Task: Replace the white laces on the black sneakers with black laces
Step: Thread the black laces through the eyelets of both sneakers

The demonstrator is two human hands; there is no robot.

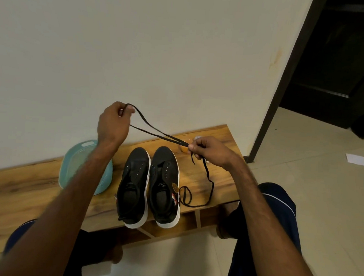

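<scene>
- The black lace (153,132), a thin flat cord, is doubled into a long narrow loop and held taut in the air. Its tail droops and curls on the table (35,184).
- The left hand (113,123), raised, pinches the loop's fold. The right hand (208,149), lower, pinches both strands.
- The black sneakers (135,177), fabric with white soles and small eyelets, stand side by side below.
- A teal plastic tray (86,153) lies to their left.

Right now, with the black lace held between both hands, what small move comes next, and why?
Probably thread a tip of the black lace into a front eyelet of the right sneaker: its eyelets look empty, and the right hand pinches the lace near one tip.
</scene>
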